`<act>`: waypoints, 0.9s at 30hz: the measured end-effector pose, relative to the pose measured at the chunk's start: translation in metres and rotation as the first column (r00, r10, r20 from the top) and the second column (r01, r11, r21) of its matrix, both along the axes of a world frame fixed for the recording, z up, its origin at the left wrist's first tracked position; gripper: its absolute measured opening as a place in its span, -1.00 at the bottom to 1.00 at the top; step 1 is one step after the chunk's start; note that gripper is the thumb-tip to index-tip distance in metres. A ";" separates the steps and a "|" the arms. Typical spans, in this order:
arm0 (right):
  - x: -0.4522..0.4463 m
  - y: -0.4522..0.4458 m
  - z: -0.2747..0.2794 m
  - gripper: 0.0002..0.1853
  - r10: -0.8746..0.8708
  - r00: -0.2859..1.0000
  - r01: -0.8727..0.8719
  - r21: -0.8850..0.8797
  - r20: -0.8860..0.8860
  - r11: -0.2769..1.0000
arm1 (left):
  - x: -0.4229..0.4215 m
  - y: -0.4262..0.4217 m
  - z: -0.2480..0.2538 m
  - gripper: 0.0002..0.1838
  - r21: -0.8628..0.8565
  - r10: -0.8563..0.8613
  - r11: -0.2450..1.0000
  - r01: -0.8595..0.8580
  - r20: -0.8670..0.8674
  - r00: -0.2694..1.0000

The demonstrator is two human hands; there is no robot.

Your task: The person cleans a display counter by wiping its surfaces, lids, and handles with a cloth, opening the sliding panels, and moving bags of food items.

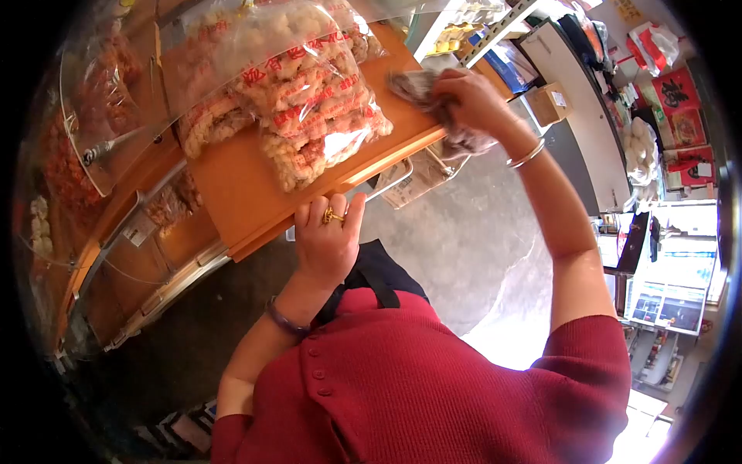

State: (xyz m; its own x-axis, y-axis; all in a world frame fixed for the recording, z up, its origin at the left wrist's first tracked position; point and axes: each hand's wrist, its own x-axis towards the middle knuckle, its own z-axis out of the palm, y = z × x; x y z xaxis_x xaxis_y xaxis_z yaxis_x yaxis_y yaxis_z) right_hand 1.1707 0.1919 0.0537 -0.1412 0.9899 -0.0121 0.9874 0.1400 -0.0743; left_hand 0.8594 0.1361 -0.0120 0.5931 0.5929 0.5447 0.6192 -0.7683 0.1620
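Observation:
My right hand (478, 99) is closed on a greyish-brown cloth (417, 87). Part of the cloth lies on the wooden shelf (255, 205), blurred by motion, and the rest hangs over the front edge. My left hand (328, 236), with a ring on one finger, has its fingers hooked over that same front edge, close to a bent metal rod (394, 183). Between and behind my hands, clear plastic bags of pale, knobbly food (317, 116) with red printing rest on the shelf.
Bags of reddish food (66, 166) lie behind clear panels at the left. A metal rack upright (495, 35) stands beyond the cloth. A small cardboard box (549, 104) sits farther right, near a pale cabinet (580, 116). Grey floor (456, 224) shows below.

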 end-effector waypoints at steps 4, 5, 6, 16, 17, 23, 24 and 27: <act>0.028 -0.010 0.032 -0.74 -0.273 0.961 0.266 0.119 0.053 0.957 | 0.001 0.004 -0.001 -0.79 0.005 -0.005 1.000 0.005 0.004 1.000; 0.021 -0.009 0.041 -0.75 -0.294 0.948 0.313 0.183 -0.123 0.932 | 0.001 0.004 -0.003 -0.80 0.023 -0.007 1.000 0.006 0.030 1.000; 0.008 -0.014 0.048 -0.75 -0.194 0.952 0.239 0.176 -0.239 0.955 | 0.001 0.002 -0.004 -0.81 0.038 -0.019 0.999 0.017 0.049 0.999; 0.030 -0.009 0.020 -0.72 -0.142 0.988 0.138 0.075 0.056 0.988 | -0.003 0.006 -0.005 -0.84 -0.071 -0.118 0.989 0.127 0.118 0.986; 0.036 -0.008 0.025 -0.76 -0.161 0.984 0.170 0.142 -0.071 0.975 | -0.001 0.007 -0.006 -0.83 -0.071 -0.104 0.991 0.112 0.104 0.989; -0.051 -0.005 0.008 -0.66 0.241 0.904 -0.199 0.149 -0.354 0.969 | -0.001 0.004 -0.008 -0.77 0.016 -0.052 0.999 0.051 0.044 0.998; -0.049 -0.007 0.003 -0.66 0.239 0.902 -0.198 0.149 -0.359 0.969 | -0.003 0.004 -0.008 -0.72 -0.014 -0.059 0.998 0.059 0.026 0.998; -0.025 -0.003 -0.001 -0.60 0.078 0.991 -0.061 0.143 -0.111 0.988 | -0.009 0.001 0.000 -0.72 -0.113 -0.088 0.990 0.088 0.007 0.996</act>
